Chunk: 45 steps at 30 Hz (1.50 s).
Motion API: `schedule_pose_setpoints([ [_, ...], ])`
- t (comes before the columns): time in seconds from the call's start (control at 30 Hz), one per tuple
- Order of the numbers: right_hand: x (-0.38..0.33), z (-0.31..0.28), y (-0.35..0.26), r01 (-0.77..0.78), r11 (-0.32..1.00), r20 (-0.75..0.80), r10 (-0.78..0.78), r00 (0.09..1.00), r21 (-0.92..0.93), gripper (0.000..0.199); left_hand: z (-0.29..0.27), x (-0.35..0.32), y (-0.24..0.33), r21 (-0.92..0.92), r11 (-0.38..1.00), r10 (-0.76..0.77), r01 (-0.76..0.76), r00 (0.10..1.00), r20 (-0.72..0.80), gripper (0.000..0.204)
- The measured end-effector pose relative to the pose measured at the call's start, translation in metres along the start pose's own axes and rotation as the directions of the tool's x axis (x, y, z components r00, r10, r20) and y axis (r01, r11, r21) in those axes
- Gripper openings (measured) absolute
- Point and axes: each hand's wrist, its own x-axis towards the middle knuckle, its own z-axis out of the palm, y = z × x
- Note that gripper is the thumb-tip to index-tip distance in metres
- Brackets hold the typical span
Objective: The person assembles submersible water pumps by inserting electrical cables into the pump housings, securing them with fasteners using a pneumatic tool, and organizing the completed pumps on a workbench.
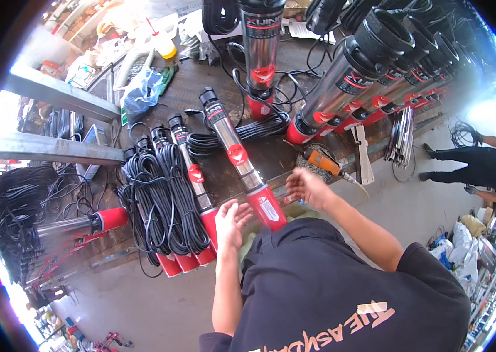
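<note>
The fingers of the left hand (231, 222) are spread and loose, gripping nothing; the palm hovers just at the red end cap of a slim steel pump (196, 179), with the thumb side turned toward the neighbouring pump. The fingers of the right hand (306, 186) are likewise open and slightly curled, empty, hanging just past the 3 o'clock side of the long submersible pump (241, 157) that lies between the two hands. That pump lies flat on the worktop (201, 88), its black head toward 11 o'clock and its red base (267, 206) jutting over the near edge toward 5 o'clock, close to the person's chest; lying diagonally like this, judging by the layout, keeps the base within reach of both hands.

At 9 o'clock of the left hand, several more slim pumps lie side by side under a heavy black cable bundle (163, 193) draped across them, the coils kept with their pumps rather than loose. At 1 o'clock of the right hand an orange power tool (322, 162) rests on the worktop edge, handy but untouched. Beyond it, toward 1 o'clock, a row of large pumps (371, 88) leans in a rank, red bases down. One more big pump (261, 53) stands toward 12 o'clock. A blue plastic bag (142, 88) sits at 11 o'clock. Far off at 3 o'clock, another person (483, 164) bends over the floor.
</note>
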Motion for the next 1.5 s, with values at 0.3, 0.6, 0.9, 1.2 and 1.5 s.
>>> schedule_pose_setpoints([
  [0.3, -0.038, 0.008, 0.046, 0.242, 0.667, 0.166, -0.177, 0.970, -0.704, 0.043, 0.040, -0.043, -0.026, 0.062, 0.994, 0.084, -0.093, 0.987, 0.137, 0.032],
  [0.6, -0.046, 0.027, 0.043, 0.228, 0.624, 0.135, -0.193, 0.972, -0.747, 0.038, 0.031, -0.040, -0.034, 0.022, 0.993, 0.112, -0.117, 0.982, 0.154, 0.029],
  [0.9, -0.025, 0.031, 0.054, 0.218, 0.801, 0.063, -0.221, 0.973, -0.557, 0.026, 0.030, -0.035, -0.045, -0.020, 0.998, 0.063, -0.062, 0.995, 0.083, 0.022],
  [1.2, -0.020, 0.048, 0.038, 0.424, 0.683, 0.190, -0.393, 0.900, -0.595, 0.028, 0.038, -0.023, -0.033, -0.070, 0.981, 0.184, -0.183, 0.983, -0.002, 0.034],
  [1.5, -0.030, 0.059, 0.034, 0.406, 0.658, 0.171, -0.394, 0.903, -0.634, 0.029, 0.038, -0.020, -0.038, -0.024, 0.967, 0.255, -0.255, 0.967, 0.007, 0.036],
])
